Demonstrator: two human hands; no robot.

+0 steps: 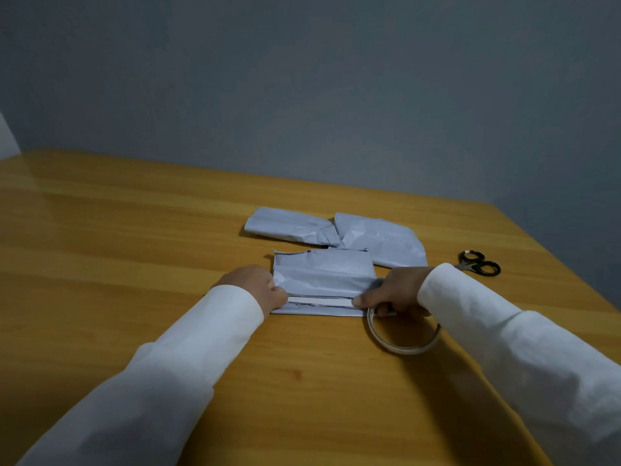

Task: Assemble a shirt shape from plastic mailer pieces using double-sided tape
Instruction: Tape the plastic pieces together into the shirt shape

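Left hand [257, 290]: pinching the left end of the tape strip [319, 301].
Right hand [393, 292]: gripping the tape roll [401, 334], thumb pressing the strip's right end.
Mailer piece [322, 280]: lying mid-table [134, 264]; two more pieces [336, 230] sitting just beyond.
Scissors [479, 263]: resting far right.

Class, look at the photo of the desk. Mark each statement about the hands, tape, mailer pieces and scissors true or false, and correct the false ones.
1. A tape strip lies across the near mailer piece. True.
2. The scissors are in the left hand. False: they lie on the table, to the right.
3. The tape roll is by the right hand. True.
4. Two more pieces lie behind the near one. True.
5. The table is glass. False: it is wood.
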